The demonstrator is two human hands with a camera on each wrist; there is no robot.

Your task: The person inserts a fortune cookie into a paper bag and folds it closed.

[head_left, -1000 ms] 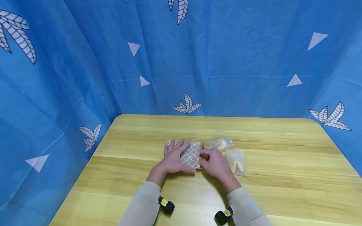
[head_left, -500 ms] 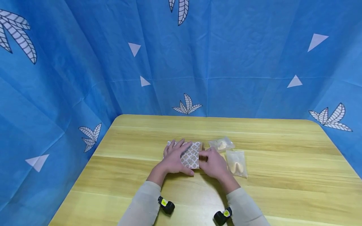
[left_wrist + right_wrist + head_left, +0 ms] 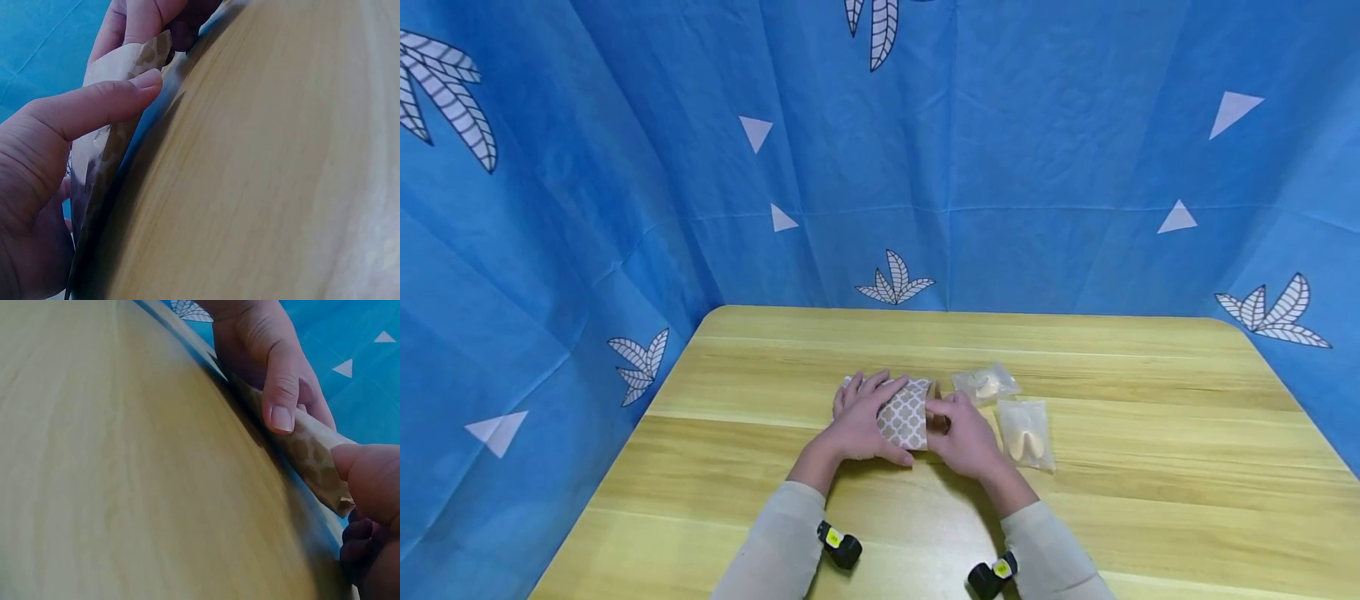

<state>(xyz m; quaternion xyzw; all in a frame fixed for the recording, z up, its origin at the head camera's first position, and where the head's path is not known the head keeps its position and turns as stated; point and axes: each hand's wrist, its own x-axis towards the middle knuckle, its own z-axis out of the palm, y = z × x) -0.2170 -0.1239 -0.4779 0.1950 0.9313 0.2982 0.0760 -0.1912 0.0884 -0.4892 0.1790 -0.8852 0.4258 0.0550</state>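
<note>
The right hand (image 3: pixel 966 437) is at the open end of the bag (image 3: pixel 906 418), fingers bent, thumb and forefinger tips meeting its edge; I cannot tell whether they pinch the paper or reach inside. Between them the bag's brown inner side shows. The left hand (image 3: pixel 861 425) lies spread over the other end, fingers apart across the top, the thumb along the near edge. The bag lies on its side on the table (image 3: pixel 760 467), white with a brown lattice pattern, its mouth toward the right hand.

Just beyond the right hand are two clear packets: the far packet (image 3: pixel 987 383) and the near packet (image 3: pixel 1027 433), which holds a pale, folded piece. Pale sleeves (image 3: pixel 782 537) cover both forearms, and a small black camera sits at each wrist. Behind the table hangs a blue curtain (image 3: pixel 1037 150) with white leaves and triangles.
</note>
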